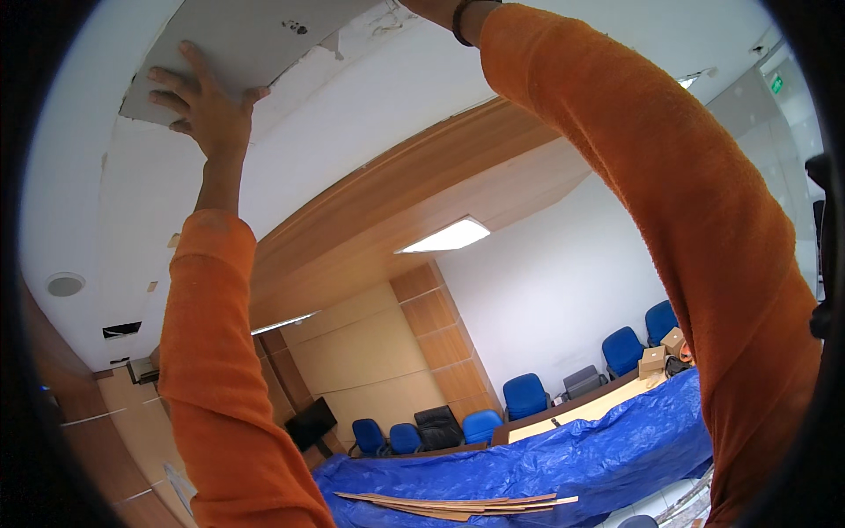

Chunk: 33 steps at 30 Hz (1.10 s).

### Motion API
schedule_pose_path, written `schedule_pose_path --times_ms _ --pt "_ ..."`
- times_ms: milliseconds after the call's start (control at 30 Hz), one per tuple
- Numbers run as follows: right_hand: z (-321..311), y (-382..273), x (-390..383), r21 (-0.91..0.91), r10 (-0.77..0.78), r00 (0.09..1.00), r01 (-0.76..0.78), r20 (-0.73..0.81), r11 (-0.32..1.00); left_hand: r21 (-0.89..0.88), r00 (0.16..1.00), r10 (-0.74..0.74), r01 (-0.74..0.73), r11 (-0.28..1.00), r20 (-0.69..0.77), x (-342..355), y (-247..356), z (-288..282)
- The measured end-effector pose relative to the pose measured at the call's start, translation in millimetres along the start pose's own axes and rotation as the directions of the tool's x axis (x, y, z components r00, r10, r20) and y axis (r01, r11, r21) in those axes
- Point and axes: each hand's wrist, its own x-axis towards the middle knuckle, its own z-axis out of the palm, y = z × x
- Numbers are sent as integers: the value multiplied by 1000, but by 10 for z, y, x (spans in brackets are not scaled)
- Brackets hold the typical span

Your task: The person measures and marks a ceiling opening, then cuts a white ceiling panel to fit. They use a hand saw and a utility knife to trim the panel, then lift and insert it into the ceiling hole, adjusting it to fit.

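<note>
Overhead, my left hand lies with fingers spread against a grey flat board at the white ceiling. The board's edge beside my thumb is ragged, with torn white material along it, and a few dark marks show on its face. My right hand reaches up to the top edge of the picture near the board's far end. Only its back part and a dark bracelet at the wrist show; the fingers are cut off. Orange sleeves cover both arms.
A wooden ceiling beam and a lit panel are beyond my arms. Below, a blue tarp covers a long table, with thin wooden strips on it. Blue chairs line the far side. Small cardboard boxes sit at the right.
</note>
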Motion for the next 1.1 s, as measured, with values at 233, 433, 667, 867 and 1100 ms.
schedule_pose_path --times_ms 233,433,667,867,1100 --pt "2 51 5 -75 -17 996 24 93 997 7 1000 -20 20 1000 -17 21 -9 27" --pt "-29 151 -126 -30 -157 980 162 125 986 -5 999 -35 35 999 -39 9 -18 10" --pt "83 145 -83 -48 -101 995 100 -9 994 -17 997 -13 11 1000 -79 -19 -46 81" --pt "103 107 -119 17 -88 996 88 17 996 -89 986 38 -53 995 -160 -75 -121 169" --pt "150 116 -152 -46 -70 998 69 -12 997 -83 968 55 -78 994 -247 -75 -154 255"
